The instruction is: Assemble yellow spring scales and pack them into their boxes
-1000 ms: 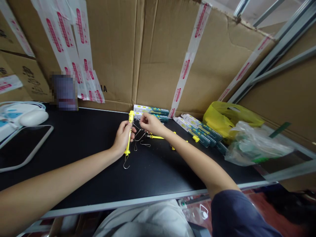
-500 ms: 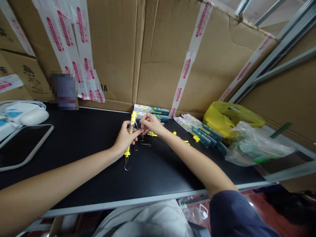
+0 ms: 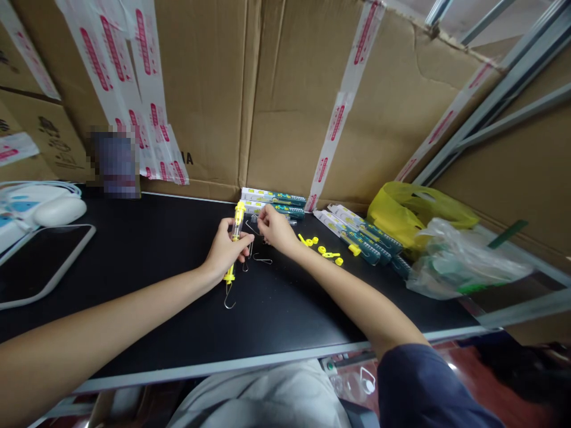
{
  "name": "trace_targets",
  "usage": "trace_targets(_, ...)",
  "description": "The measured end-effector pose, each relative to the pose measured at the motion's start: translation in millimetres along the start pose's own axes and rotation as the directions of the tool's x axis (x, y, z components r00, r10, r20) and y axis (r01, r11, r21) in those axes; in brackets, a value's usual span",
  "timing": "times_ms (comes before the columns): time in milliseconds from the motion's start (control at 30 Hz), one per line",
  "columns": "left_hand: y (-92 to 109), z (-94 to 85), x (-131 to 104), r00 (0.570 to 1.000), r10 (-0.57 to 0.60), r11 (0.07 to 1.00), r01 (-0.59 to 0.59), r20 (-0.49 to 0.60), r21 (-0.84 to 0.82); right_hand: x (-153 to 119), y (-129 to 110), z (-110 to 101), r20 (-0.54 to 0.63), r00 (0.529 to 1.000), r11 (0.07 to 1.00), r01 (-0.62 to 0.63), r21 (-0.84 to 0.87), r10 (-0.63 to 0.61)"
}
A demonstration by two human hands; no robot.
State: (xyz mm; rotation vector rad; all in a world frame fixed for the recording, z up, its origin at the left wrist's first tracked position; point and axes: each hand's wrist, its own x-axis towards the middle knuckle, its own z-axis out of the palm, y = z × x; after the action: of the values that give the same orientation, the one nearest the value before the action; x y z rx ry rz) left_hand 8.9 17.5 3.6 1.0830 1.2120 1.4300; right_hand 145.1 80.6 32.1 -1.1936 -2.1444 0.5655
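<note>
Yellow plastic caps both ends of the clear spring scale (image 3: pixel 234 246) that the left hand (image 3: pixel 225 252) is gripping: its fingers are curling around the middle of the tube and holding it nearly upright over the black table (image 3: pixel 147 279), tilted a little away from the person. A metal hook (image 3: pixel 228 295) is hanging from the scale's lower end, just below the heel of that hand, near the tabletop.

Just right of the left fingers, the right hand (image 3: pixel 274 229) is pinching something small between thumb and fingertips, with the fingers drawn close together; it looks like a thin wire piece (image 3: pixel 253 226) reaching toward the top of the scale, though the part inside the pinch is too small to make out. Loose wire hooks (image 3: pixel 261 259) are lying on the table between the two wrists, just under the right fingers.

Beyond the right wrist, a scatter of small yellow parts (image 3: pixel 323 249) is sitting on the table. Past the fingertips of both hands, boxed scales (image 3: pixel 274 201) are lying against the cardboard wall (image 3: pixel 285 107), and more boxes (image 3: pixel 357 232) are fanning out further right of the right hand, beside a yellow bag (image 3: pixel 414 217) and a clear plastic bag (image 3: pixel 459 261). Well to the left of the left hand, a white tray (image 3: pixel 44 261) is resting at the table's edge.
</note>
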Motion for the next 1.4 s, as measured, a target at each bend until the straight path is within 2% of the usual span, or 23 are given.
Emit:
trace_targets(100,-0.3,-0.4,-0.1,1.0,0.017,1.0,-0.017,0.009,0.006,-0.8,3.1,-4.9,-0.038,0.995,0.973,0.086,-0.213,-0.096)
trace_targets(167,-1.5,-1.0,0.3,0.999,0.035,0.999,-0.035,0.003,0.012,-2.4,5.9,-9.6,-0.032,0.992,0.974,0.112,-0.195,-0.12)
trace_targets(300,-2.0,-1.8,-0.2,0.999,0.036,0.999,-0.036,0.0,0.016,-14.5,10.6,-22.0,0.002,0.987,0.986,0.16,-0.05,-0.16)
trace_targets(433,5.5,0.9,-8.1,0.985,0.008,1.0,-0.006,0.174,-0.013,-39.6,9.8,-35.5,0.027,0.981,0.981,0.192,-0.024,-0.191)
trace_targets(567,11.7,5.4,-20.5,0.942,-0.119,0.992,0.104,0.314,0.064,-61.5,8.3,-44.3,0.002,0.961,0.956,0.274,-0.108,-0.275)
trace_targets(733,5.7,6.7,-26.0,0.885,-0.168,0.984,0.124,0.434,0.127,-67.9,10.5,-45.7,-0.052,0.928,0.91,0.349,-0.222,-0.369)
trace_targets(1100,4.3,5.4,-25.4,0.848,-0.165,0.977,0.07,0.504,0.202,-68.1,16.2,-48.8,0.013,0.884,0.822,0.441,-0.36,-0.468)
trace_targets(1400,5.7,5.4,-27.6,0.834,-0.189,0.966,0.065,0.518,0.249,-71.2,13.7,-45.8,0.07,0.903,0.814,0.413,-0.408,-0.423)
